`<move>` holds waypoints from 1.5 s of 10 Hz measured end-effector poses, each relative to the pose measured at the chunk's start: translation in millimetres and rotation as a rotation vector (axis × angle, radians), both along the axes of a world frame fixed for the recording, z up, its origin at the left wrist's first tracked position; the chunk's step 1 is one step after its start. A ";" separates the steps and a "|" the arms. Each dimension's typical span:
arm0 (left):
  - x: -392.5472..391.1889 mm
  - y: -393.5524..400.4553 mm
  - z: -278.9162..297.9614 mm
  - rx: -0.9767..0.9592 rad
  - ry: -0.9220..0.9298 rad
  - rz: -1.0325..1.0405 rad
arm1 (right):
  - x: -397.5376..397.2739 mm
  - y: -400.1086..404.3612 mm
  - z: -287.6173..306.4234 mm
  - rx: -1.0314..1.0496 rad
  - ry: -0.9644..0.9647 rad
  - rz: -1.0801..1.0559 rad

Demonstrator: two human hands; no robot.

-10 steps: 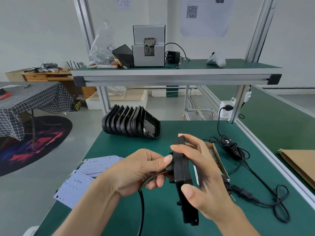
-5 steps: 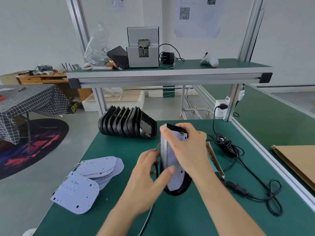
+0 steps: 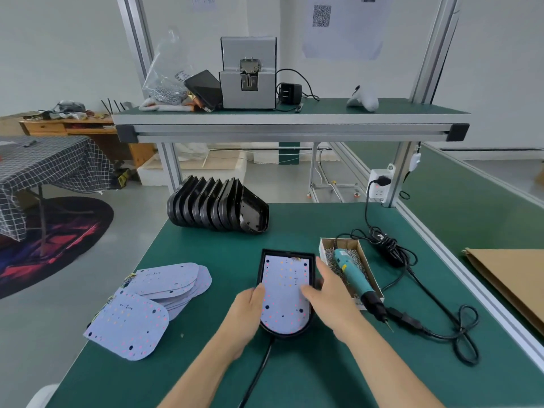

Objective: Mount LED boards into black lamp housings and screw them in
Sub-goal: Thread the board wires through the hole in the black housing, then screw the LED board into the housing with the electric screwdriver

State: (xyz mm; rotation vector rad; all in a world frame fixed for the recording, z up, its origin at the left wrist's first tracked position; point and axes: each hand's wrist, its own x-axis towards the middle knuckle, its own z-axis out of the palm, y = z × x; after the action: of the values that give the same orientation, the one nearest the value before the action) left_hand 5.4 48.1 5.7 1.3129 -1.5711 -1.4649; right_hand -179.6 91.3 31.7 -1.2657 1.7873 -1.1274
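Housing (image 3: pixel 287 331) lies flat on the green bench (image 3: pixel 294 378), open side up, with the LED board (image 3: pixel 285 295) seated inside it and its black cable (image 3: pixel 259 369) trailing toward us. The left hand (image 3: pixel 245 312) rests on the board's left edge and the right hand (image 3: pixel 329 298) on its right edge; on both, the fingers lie fairly straight and press without gripping.

To seat the board well, we press evenly on both sides until it sits level within the rim, and we judge that its holes should line up with the mounts below before any screw goes in. The teal screwdriver (image 3: pixel 357 278) lies in the screw box (image 3: pixel 368 269) just right of the housing.

Half a second ago we held the housing upright above the bench with both hands clasped round it; now it is laid down and the hands have flattened onto the board.
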 end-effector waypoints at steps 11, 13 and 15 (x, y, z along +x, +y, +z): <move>-9.6 5.3 -1.6 -0.115 -0.440 0.088 | 18.5 34.3 15.1 0.158 0.776 -0.039; -12.8 5.9 6.7 -0.181 -0.526 0.092 | -45.3 12.7 55.5 0.223 1.057 -0.214; -32.8 5.9 29.3 -0.544 -0.387 0.318 | -79.8 -26.1 35.9 0.563 1.040 -0.028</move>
State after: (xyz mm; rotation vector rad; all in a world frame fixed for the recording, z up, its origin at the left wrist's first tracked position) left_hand -27.4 54.0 35.0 1.4685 -1.7310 -0.5510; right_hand -259.5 65.2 67.6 -1.5598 2.5741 0.1706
